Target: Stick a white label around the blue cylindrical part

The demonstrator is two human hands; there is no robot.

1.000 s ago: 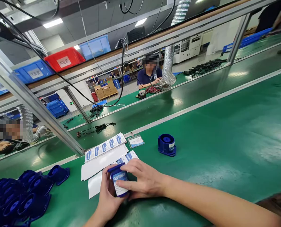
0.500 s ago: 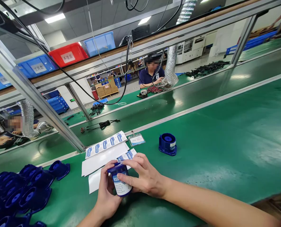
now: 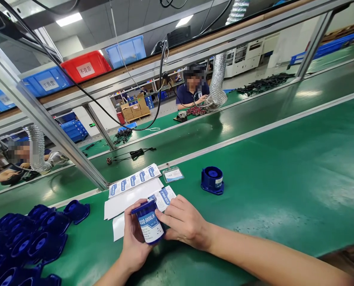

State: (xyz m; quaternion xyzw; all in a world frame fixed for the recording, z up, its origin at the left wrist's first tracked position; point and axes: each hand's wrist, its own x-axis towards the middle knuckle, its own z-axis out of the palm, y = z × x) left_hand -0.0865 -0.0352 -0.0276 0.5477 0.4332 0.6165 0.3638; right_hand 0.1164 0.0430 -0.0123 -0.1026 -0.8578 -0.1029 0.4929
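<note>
My left hand (image 3: 135, 250) is closed round a blue plastic pump housing (image 3: 142, 208), held tilted above the bench with its flange upward. A white and blue label (image 3: 151, 228) reading "5000L/H" lies across the housing's front. My right hand (image 3: 190, 227) is closed against the housing's right side, fingers curled, with the index fingertip at the label's edge and the thumb lower down. Behind the hands lie sheets of labels (image 3: 135, 180) and white backing strips (image 3: 132, 197). Another labelled blue housing (image 3: 212, 180) stands on the bench to the right.
Several blue housings (image 3: 24, 242) crowd the bench's left side. A badge in a clear holder (image 3: 173, 174) lies by the label sheets. A metal post (image 3: 54, 119) rises at left. Black cable (image 3: 137, 154) lies on the strip beyond. Co-workers sit across (image 3: 191, 89).
The housing has turned in my left hand, so more of its label faces me. My right index finger has slid off the label's front to its right edge.
</note>
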